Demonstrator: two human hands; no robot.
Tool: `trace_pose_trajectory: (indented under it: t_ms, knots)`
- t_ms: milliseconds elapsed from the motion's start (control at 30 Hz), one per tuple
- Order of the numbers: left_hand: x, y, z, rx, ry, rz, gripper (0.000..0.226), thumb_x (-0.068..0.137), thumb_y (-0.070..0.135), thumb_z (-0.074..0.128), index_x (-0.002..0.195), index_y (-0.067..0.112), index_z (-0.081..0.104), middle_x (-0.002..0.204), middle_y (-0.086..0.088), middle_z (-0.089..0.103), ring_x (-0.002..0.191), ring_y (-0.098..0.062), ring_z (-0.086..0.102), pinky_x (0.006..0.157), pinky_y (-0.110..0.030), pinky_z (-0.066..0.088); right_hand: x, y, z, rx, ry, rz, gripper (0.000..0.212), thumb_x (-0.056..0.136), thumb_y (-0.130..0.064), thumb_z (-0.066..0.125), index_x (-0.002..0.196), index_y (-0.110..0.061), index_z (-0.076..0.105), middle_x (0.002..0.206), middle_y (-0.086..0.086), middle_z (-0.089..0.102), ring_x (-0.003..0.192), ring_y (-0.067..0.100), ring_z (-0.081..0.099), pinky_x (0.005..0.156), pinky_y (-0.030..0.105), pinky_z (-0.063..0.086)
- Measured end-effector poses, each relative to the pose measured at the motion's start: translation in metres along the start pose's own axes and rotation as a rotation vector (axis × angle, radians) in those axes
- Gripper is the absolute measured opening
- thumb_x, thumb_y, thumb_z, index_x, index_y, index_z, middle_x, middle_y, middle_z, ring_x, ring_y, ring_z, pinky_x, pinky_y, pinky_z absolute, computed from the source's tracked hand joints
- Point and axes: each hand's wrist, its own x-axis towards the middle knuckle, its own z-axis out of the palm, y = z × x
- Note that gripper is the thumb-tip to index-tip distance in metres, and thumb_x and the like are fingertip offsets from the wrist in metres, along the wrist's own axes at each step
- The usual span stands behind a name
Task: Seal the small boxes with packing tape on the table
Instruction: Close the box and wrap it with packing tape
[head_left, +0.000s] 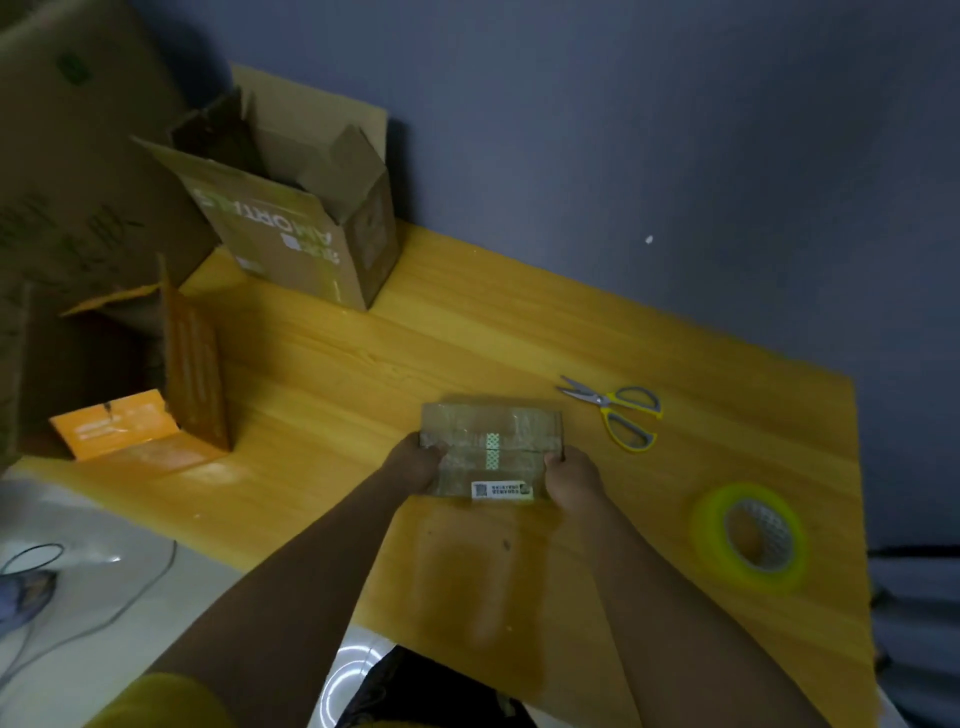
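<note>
- A small cardboard box (491, 449) sits near the middle of the yellow wooden table (363, 374), closed and wrapped in glossy clear tape, with a white barcode label (501, 490) on its near edge and a small green-and-white patterned strip (492, 447) across its top seam
- The left hand (415, 460) grips the box's left end, fingers curled over the top edge
- The right hand (571, 475) grips the box's right end in the same way, fingers wrapped onto the top
- Both forearms reach in from the bottom of the view, and a yellow sleeve (166, 701) shows at the lower left
- A roll of packing tape (750, 535) with a yellowish-green tint lies flat on the table to the right of the box, apart from it
- A pair of scissors (615, 410) with yellow and grey handles lies beyond the roll, just right of the box, blades slightly parted and pointing left
- An open brown carton (296, 223) with printed lettering stands at the far left of the table, flaps up
- An orange box (156, 395) lies open at the table's left edge, one flap flat on the surface
- A blue-grey wall (623, 130) rises behind the table, and a thin cable (104, 613) trails over the pale floor at the lower left
</note>
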Motion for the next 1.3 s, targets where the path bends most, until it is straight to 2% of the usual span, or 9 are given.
trace_pose_trajectory:
  t_ms: [167, 333, 467, 567, 767, 900, 1133, 1233, 1300]
  knots:
    - [-0.014, 0.004, -0.011, -0.156, 0.079, 0.069, 0.046, 0.100, 0.025, 0.047, 0.135, -0.001, 0.035, 0.133, -0.020, 0.050, 0.116, -0.035, 0.053, 0.089, -0.042, 0.048, -0.013, -0.013, 0.000, 0.111, 0.082, -0.124, 0.039, 0.104, -0.027, 0.036, 0.134, -0.007, 0.050, 0.133, 0.014, 0.055, 0.118, 0.033, 0.053, 0.086, 0.033, 0.042]
    - [-0.014, 0.016, -0.050, -0.218, 0.174, 0.200, 0.036, 0.100, 0.021, 0.048, 0.122, 0.003, 0.027, 0.124, -0.025, 0.052, 0.108, -0.032, 0.056, 0.090, -0.044, 0.048, -0.030, -0.049, 0.013, 0.371, 0.182, -0.185, 0.034, 0.099, -0.025, 0.047, 0.130, -0.011, 0.044, 0.113, 0.010, 0.061, 0.094, 0.028, 0.059, 0.072, 0.032, 0.041]
    - [0.011, 0.041, -0.096, -0.048, 0.218, 0.298, 0.041, 0.100, 0.028, 0.045, 0.129, 0.001, 0.034, 0.125, -0.021, 0.054, 0.111, -0.034, 0.054, 0.088, -0.039, 0.044, -0.023, -0.095, 0.025, 0.471, 0.229, -0.196, 0.036, 0.098, -0.022, 0.051, 0.131, -0.007, 0.043, 0.104, 0.005, 0.057, 0.081, 0.020, 0.055, 0.063, 0.029, 0.037]
    - [0.038, 0.070, -0.129, 0.270, 0.285, 0.299, 0.047, 0.101, 0.037, 0.038, 0.137, 0.006, 0.040, 0.138, -0.021, 0.037, 0.126, -0.038, 0.035, 0.103, -0.038, 0.029, -0.004, -0.133, 0.030, 0.552, 0.285, -0.198, 0.034, 0.100, -0.014, 0.048, 0.132, -0.004, 0.041, 0.096, 0.003, 0.052, 0.072, 0.016, 0.050, 0.061, 0.031, 0.039]
    - [0.094, 0.118, -0.161, 0.453, -0.007, 0.372, 0.065, 0.102, 0.038, 0.037, 0.153, 0.007, 0.012, 0.153, -0.015, 0.020, 0.137, -0.035, 0.029, 0.108, -0.036, 0.031, 0.047, -0.185, 0.035, 0.662, 0.421, -0.058, 0.035, 0.100, -0.017, 0.048, 0.134, -0.010, 0.042, 0.117, 0.016, 0.058, 0.093, 0.036, 0.058, 0.079, 0.048, 0.048]
    - [0.112, 0.128, -0.150, 0.641, -0.176, 0.379, 0.075, 0.102, 0.038, 0.037, 0.152, 0.004, -0.008, 0.159, -0.017, -0.007, 0.146, -0.035, 0.004, 0.114, -0.035, 0.020, 0.068, -0.187, 0.042, 0.675, 0.527, 0.049, 0.031, 0.099, -0.017, 0.051, 0.128, -0.008, 0.048, 0.120, 0.019, 0.060, 0.101, 0.040, 0.059, 0.086, 0.052, 0.051]
    - [0.146, 0.129, -0.153, 0.775, -0.230, 0.528, 0.065, 0.102, 0.032, 0.038, 0.154, 0.015, 0.004, 0.160, -0.009, -0.004, 0.146, -0.032, 0.004, 0.116, -0.037, 0.015, 0.088, -0.199, 0.049, 0.476, 0.501, -0.021, 0.044, 0.101, -0.026, 0.048, 0.140, -0.008, 0.040, 0.129, 0.020, 0.057, 0.107, 0.039, 0.058, 0.083, 0.045, 0.047]
    - [0.153, 0.130, -0.155, 0.827, -0.214, 0.558, 0.065, 0.100, 0.029, 0.041, 0.153, 0.015, 0.006, 0.160, -0.009, -0.001, 0.146, -0.031, 0.004, 0.118, -0.039, 0.016, 0.084, -0.198, 0.054, 0.098, 0.540, -0.127, 0.058, 0.100, -0.037, 0.044, 0.149, -0.010, 0.027, 0.152, 0.018, 0.033, 0.137, 0.038, 0.033, 0.105, 0.047, 0.033]
    - [0.153, 0.129, -0.157, 0.863, -0.187, 0.595, 0.067, 0.098, 0.024, 0.046, 0.153, 0.013, 0.008, 0.159, -0.008, 0.003, 0.144, -0.030, 0.008, 0.117, -0.039, 0.019, 0.081, -0.195, 0.060, -0.248, 0.602, -0.368, 0.063, 0.096, -0.045, 0.037, 0.150, -0.013, 0.032, 0.155, 0.017, 0.028, 0.143, 0.038, 0.022, 0.113, 0.053, 0.025]
